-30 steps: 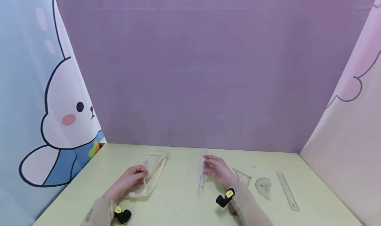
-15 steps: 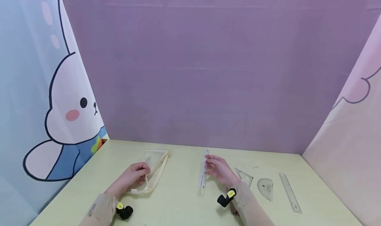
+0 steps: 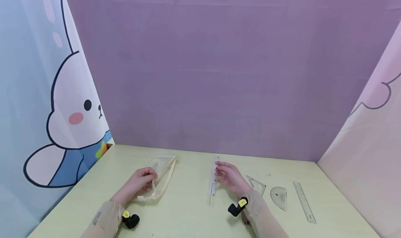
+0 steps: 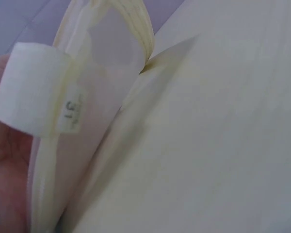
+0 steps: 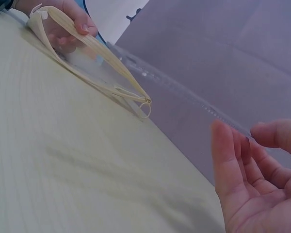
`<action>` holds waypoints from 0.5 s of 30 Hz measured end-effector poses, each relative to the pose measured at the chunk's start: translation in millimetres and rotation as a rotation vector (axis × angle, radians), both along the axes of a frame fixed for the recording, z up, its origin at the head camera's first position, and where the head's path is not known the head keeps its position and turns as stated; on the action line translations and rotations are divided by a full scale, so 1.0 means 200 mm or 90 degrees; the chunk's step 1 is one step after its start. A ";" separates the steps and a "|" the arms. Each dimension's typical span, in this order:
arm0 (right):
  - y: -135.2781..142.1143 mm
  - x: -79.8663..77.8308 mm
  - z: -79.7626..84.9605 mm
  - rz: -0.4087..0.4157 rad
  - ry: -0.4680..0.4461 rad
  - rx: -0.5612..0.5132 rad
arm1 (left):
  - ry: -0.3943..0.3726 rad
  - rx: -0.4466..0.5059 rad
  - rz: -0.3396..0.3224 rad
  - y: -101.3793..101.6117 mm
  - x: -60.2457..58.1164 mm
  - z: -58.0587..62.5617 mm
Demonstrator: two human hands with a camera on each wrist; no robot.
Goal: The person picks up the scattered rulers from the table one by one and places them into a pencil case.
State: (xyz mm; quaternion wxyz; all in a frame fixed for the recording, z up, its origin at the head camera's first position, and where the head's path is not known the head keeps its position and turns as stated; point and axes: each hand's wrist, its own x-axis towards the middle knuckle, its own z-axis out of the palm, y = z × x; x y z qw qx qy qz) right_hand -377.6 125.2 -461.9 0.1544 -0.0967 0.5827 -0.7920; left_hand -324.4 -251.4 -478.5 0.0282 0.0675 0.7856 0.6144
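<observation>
My left hand (image 3: 141, 181) pinches the open edge of a see-through pouch (image 3: 166, 182) with a cream zipper border, at the left of the table. In the right wrist view the pouch (image 5: 114, 60) gapes open, and a loop hangs from its zipper end. A white tag (image 4: 29, 90) stands out on its edge in the left wrist view. With thumb and fingers, my right hand (image 3: 231, 178) holds a clear ruler (image 3: 212, 184) raised over the table. The ruler (image 5: 203, 104) slants toward the pouch in the right wrist view, apart from my left hand.
Right of my right hand lie a clear set square (image 3: 257, 185), a protractor (image 3: 278, 198) and another clear ruler (image 3: 304, 202). A partly hidden flat piece (image 3: 246, 220) shows beneath my right forearm. A purple panel (image 3: 200, 74) rises behind the table (image 3: 185, 217).
The head view has shifted slightly. Both hands keep their hold on the pouch and the ruler, with hardly any movement.
</observation>
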 end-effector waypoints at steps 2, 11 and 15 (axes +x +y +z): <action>0.00 0.00 0.01 0.004 0.002 -0.002 | 0.000 0.001 0.003 0.00 0.00 0.01; -0.02 -0.03 0.01 0.003 0.003 0.023 | -0.011 -0.004 0.012 0.00 0.01 0.03; -0.03 -0.03 0.04 -0.006 0.013 0.044 | -0.015 -0.003 0.022 0.00 0.00 0.03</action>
